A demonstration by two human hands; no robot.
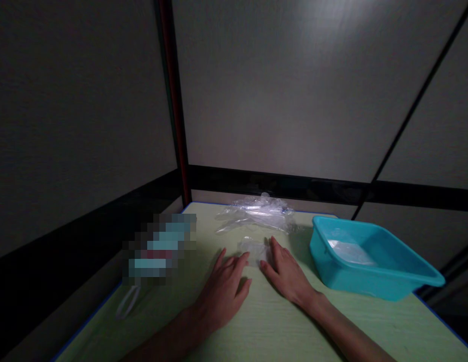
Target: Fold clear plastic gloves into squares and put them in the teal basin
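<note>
A small clear plastic bag point(255, 250) lies flat on the table between my hands. My left hand point(226, 289) is at its left edge, fingers apart and slightly bent, thumb stretched to the right. My right hand point(285, 271) rests along the bag's right side, its fingers stretched forward and its thumb pointing left. The fingertips are at or very near the plastic; whether they press on it I cannot tell. Behind the bag, a loose pile of clear plastic bags point(258, 211) lies crumpled at the table's far edge.
A turquoise plastic basin point(370, 279) stands at the right, with a clear plastic piece point(351, 252) inside it. At the left lies a pixelated object with a white strap loop point(127, 301). The pale green table point(279, 332) has blue edging and meets panelled walls behind.
</note>
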